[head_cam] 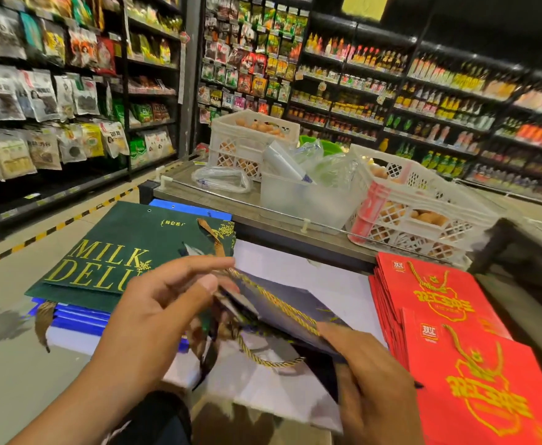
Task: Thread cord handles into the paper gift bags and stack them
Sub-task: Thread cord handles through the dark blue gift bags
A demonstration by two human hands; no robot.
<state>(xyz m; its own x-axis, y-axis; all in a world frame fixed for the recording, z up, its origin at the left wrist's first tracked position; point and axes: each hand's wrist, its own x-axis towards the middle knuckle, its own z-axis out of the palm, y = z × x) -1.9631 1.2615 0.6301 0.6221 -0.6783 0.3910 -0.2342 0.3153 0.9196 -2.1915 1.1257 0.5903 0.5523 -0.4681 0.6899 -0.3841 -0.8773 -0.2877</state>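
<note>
two hands worked a flat dark paper bag [282,303] between the bag stacks: the left hand [163,313] pinched its top edge, the right hand [369,380] gripped its side by the twisted gold cord [282,303]. glossy red bags [456,319] lay stacked right, a green bag [125,252] left.

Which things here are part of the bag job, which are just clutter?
Job:
- dark bag held by left hand and right hand
- gold cord
- green bags
- red bags

Lying about:
- egg crates
- plastic tub
- store shelves
</note>
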